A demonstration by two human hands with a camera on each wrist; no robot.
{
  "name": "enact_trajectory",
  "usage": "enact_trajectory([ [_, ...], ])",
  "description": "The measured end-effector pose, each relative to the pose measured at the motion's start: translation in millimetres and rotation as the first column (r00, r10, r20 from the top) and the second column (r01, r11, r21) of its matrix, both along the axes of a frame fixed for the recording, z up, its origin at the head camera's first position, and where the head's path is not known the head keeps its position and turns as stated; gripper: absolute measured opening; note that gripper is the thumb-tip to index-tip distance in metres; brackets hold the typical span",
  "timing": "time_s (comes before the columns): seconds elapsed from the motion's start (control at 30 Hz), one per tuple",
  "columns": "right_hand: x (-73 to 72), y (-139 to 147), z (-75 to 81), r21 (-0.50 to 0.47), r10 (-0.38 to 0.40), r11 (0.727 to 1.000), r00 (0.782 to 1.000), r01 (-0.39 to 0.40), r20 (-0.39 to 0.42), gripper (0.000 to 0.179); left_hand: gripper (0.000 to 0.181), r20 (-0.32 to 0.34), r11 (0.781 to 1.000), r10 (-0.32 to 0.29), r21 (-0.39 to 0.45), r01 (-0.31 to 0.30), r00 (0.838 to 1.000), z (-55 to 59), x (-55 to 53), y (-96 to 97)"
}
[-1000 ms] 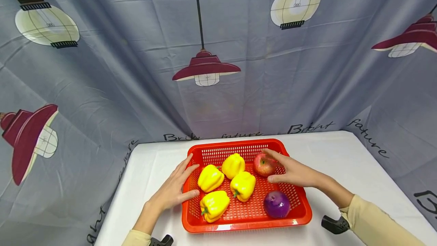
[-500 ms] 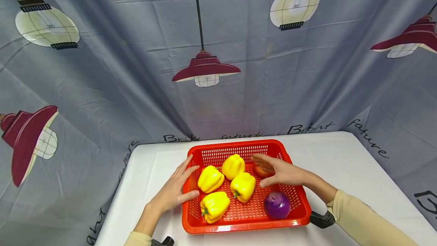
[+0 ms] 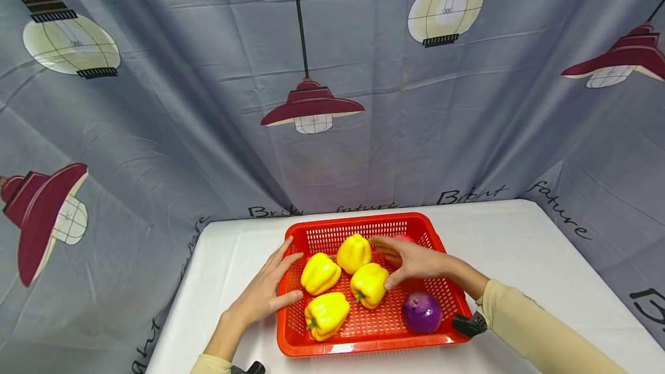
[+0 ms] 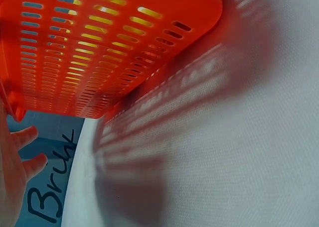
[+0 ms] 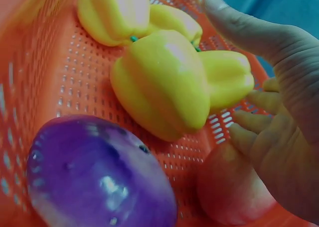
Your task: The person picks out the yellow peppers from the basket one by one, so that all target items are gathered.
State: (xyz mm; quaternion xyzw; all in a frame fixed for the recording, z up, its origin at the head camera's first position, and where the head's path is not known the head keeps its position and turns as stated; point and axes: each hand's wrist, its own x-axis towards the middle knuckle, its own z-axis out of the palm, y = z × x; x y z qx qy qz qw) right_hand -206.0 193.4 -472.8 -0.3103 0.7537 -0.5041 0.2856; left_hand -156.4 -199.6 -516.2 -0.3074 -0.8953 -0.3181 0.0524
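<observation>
White tabletop (image 3: 519, 238) is seen either side of the red basket (image 3: 374, 346). By its left rim (image 3: 281, 328) the left hand (image 3: 265, 290) is held, fingers loosely spread; over it, fingers parted and unclenched, the right hand (image 3: 418, 261). Within, four glossy, lobed yellow peppers (image 3: 366, 284) are separated by mesh floor (image 3: 376, 319) from a purple fruit (image 3: 422, 313).

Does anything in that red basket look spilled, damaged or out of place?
Nothing stands out. Four yellow peppers, a purple item and an apple all lie inside the basket, none visibly damaged. The right hand hides part of the apple.
</observation>
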Motion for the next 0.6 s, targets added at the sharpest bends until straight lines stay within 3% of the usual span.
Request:
enact_trajectory([
  [0.6,-20.4,-26,-7.2,0.090,-0.069,0.993,0.994,0.076,-0.084,0.102,0.074,0.002,1.000,0.003,0.002,-0.003,1.000,-3.5,-0.3,-0.5],
])
